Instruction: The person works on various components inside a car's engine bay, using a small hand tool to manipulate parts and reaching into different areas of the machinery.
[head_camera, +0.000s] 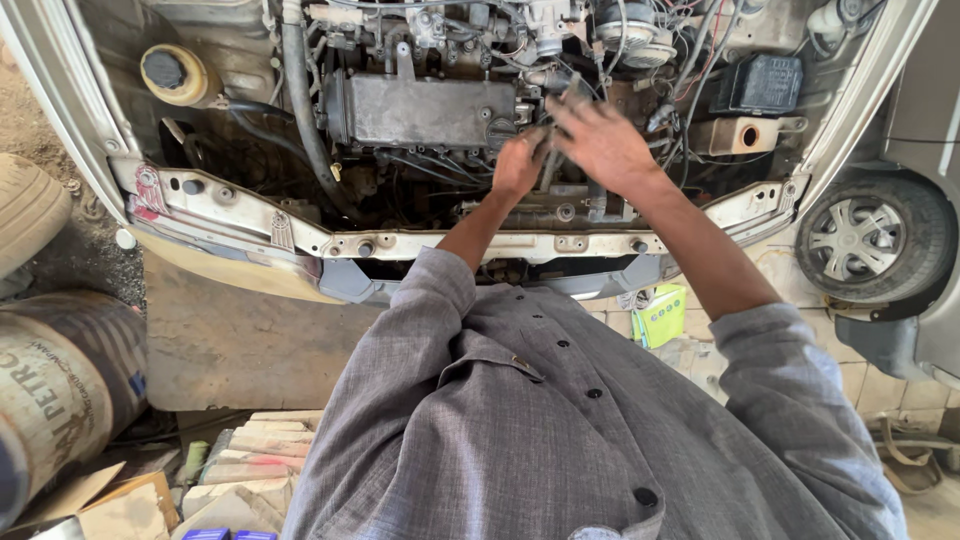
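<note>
Left hand (518, 165) is closed around a dark hose (556, 130) beside the engine's valve cover (420, 110); right hand (603, 145), fingers spread (blurred), rests just right of it.

Engine block (420, 108) set at centre of open engine bay, crossmember (440, 243) lying in front of it at 6 o'clock. Left hand (520, 165) and right hand (603, 145) placed side by side at 3 o'clock of block, touching. Reservoir cap (164, 70) found at 9 o'clock of block. Fuse box (762, 84) at 3 o'clock, beyond hands. Wheel (862, 238) seen at 4 o'clock, outside bay. Drum (60, 385) lying at 8 o'clock, on ground.
</note>
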